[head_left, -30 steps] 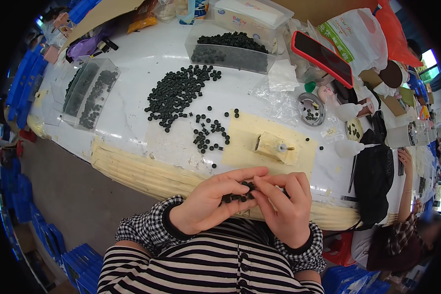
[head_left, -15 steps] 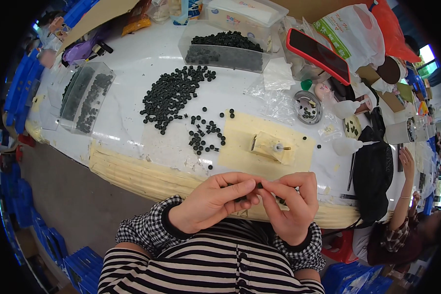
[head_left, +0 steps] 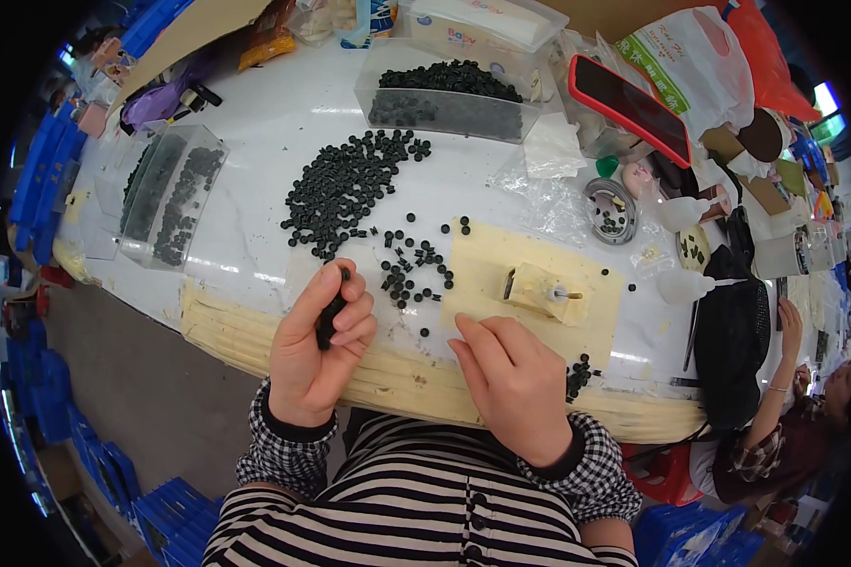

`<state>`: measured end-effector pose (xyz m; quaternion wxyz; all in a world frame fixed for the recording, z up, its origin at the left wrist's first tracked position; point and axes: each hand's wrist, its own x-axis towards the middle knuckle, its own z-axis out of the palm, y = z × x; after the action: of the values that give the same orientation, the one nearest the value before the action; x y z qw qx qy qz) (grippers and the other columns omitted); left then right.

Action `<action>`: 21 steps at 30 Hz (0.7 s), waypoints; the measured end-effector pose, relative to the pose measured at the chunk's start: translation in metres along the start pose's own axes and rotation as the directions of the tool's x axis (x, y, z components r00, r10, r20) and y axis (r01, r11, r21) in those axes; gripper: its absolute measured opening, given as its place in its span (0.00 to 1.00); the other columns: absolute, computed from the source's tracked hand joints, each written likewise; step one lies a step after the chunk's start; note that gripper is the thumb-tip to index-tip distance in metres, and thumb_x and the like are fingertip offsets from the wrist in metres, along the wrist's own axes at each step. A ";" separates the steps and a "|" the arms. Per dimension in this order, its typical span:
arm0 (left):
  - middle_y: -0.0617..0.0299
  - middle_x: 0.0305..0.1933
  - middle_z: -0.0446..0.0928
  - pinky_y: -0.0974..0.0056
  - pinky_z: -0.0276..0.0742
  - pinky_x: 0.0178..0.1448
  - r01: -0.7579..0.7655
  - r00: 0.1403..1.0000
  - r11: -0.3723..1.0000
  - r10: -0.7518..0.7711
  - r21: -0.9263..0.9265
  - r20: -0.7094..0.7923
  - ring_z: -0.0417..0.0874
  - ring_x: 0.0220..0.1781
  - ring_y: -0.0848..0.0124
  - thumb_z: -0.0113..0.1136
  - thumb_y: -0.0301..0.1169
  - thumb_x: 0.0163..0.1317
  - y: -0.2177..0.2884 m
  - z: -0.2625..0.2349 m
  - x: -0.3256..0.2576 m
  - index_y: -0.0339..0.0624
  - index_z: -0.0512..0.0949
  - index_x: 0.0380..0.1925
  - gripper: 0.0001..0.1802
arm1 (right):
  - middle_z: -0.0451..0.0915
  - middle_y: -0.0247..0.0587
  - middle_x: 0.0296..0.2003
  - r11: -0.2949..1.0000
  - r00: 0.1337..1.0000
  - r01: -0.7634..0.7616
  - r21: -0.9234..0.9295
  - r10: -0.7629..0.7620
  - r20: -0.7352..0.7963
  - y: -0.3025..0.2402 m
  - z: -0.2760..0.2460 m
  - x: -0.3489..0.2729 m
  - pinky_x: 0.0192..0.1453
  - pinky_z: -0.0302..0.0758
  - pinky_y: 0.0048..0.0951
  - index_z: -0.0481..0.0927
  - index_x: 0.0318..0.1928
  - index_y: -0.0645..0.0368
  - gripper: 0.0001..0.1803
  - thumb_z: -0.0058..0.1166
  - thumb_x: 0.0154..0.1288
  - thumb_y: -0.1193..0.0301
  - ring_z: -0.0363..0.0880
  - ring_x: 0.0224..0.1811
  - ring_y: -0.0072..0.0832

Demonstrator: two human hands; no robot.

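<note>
My left hand (head_left: 314,345) is raised above the table's near edge, fingers curled round a row of small black round parts (head_left: 327,323). One more dark piece shows at its fingertips. My right hand (head_left: 518,383) hovers palm down over the table, its thumb and forefinger slightly apart, with nothing visible between them. Ahead of it lies a loose scatter of black grooved parts (head_left: 414,269). To its right stands a small block fixture (head_left: 544,295) wrapped in cream tape, a metal pin sticking out. A small pile of the same parts (head_left: 578,380) sits beside my right wrist.
Farther off are a big heap of black parts (head_left: 340,189) and a clear bin (head_left: 444,104) full of them. Another clear bin (head_left: 170,194) stands left. A red-cased phone (head_left: 631,111), a round tin (head_left: 610,211) and squeeze bottles (head_left: 686,285) crowd the right. Another person (head_left: 775,416) sits there.
My hands were together in front of me, fingertips meeting at a small black part. Now they are apart: the left has moved left and up, the right a little left over the table.
</note>
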<state>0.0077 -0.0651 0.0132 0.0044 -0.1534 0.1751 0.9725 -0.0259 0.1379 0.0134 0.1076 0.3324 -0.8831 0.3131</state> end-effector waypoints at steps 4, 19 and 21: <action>0.64 0.33 0.67 0.77 0.60 0.28 0.016 1.000 0.999 -0.016 -0.036 0.006 0.63 0.27 0.80 0.49 0.29 0.70 0.002 0.000 0.006 0.35 0.72 0.42 0.08 | 0.75 0.38 0.30 0.998 0.997 -0.033 -0.056 0.037 0.061 -0.008 0.014 0.015 0.27 0.74 0.29 0.80 0.44 0.61 0.14 0.62 0.55 0.75 0.77 0.25 0.32; 0.64 0.33 0.68 0.77 0.60 0.29 0.074 0.996 0.997 -0.073 -0.021 0.042 0.64 0.28 0.80 0.50 0.30 0.70 0.001 -0.007 0.016 0.36 0.73 0.42 0.08 | 0.79 0.41 0.28 0.924 0.984 -0.120 0.363 0.158 -0.076 -0.007 0.010 0.018 0.27 0.76 0.23 0.77 0.36 0.63 0.10 0.60 0.52 0.82 0.80 0.25 0.27; 0.64 0.33 0.68 0.77 0.60 0.29 0.080 0.996 0.997 -0.079 -0.022 0.044 0.64 0.28 0.80 0.50 0.30 0.70 0.000 -0.006 0.015 0.36 0.73 0.42 0.08 | 0.79 0.41 0.28 0.895 0.981 -0.130 0.427 0.180 -0.078 -0.007 0.005 0.018 0.28 0.77 0.22 0.78 0.35 0.63 0.10 0.61 0.52 0.83 0.81 0.25 0.26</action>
<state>-0.0052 -0.0673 0.0032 0.0451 -0.1391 0.1573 0.9767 -0.0342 0.1213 0.0201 0.0590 0.2575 -0.8112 0.5217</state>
